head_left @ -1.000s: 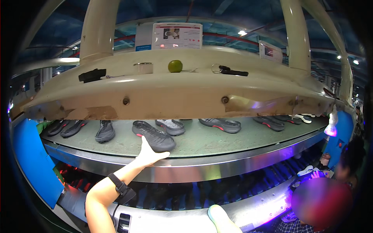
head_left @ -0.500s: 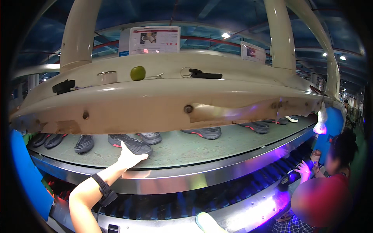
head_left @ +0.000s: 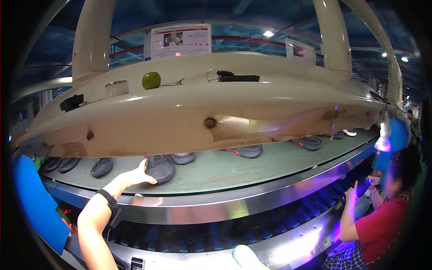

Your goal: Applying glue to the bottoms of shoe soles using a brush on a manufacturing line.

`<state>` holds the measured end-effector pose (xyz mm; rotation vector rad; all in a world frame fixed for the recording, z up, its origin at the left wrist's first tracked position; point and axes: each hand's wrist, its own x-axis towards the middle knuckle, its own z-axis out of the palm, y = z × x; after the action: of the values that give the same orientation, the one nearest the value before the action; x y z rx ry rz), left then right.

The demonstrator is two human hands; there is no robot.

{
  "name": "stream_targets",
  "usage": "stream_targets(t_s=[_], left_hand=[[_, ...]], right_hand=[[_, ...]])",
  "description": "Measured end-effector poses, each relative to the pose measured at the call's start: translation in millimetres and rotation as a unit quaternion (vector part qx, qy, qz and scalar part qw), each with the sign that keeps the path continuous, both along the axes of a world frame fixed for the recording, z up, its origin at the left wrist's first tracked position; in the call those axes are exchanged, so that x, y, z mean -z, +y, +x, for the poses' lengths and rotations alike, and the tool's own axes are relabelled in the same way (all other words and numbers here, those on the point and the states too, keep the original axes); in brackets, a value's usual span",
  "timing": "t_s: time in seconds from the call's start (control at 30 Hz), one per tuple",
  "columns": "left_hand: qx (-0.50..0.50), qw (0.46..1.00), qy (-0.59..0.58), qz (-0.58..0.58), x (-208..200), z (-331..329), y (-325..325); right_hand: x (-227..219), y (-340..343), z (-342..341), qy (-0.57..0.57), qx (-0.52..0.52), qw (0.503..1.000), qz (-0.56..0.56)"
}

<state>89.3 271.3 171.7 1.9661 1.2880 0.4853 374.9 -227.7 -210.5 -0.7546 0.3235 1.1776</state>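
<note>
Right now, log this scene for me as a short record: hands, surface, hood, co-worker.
Left hand: against left side of a dark shoe, thumb and finger spread; grip unclear
Right hand: not in view
Green surface: more dark shoes, a white shoe far right
Hood: round green thing, round tin
Co-worker: at right, red top, hands raised

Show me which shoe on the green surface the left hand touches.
The dark shoe just right of the left hand, against its thumb; the other shoes there lie untouched.
</note>
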Motion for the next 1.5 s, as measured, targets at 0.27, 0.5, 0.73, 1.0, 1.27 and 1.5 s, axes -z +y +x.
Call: stream_targets(t_s=[0.27,0.5,0.73,1.0,1.27,1.5], left_hand=[[0.073,0.919,0.272,0.277,-46,60,-28],[0.057,0.893,0.293,0.337,-31,119,2],[0.072,0.920,0.252,0.290,-5,150,37],[0.268,0.924,-0.007,0.272,1,233,-22],[0.206,0.961,0.082,0.167,-12,307,-65],[0.243,0.962,0.046,0.118,-14,332,-30]], right_hand=[[15,5,9,0.017,0.017,1.000,-0.018],[23,19,13,0.028,0.053,0.998,-0.035],[34,6,17,0.029,0.076,0.997,0.001],[11,-10,27,-0.015,0.031,0.999,0.021],[-54,-29,36,-0.017,0.113,0.993,0.022],[-42,-34,41,-0.037,0.121,0.992,0.007]])
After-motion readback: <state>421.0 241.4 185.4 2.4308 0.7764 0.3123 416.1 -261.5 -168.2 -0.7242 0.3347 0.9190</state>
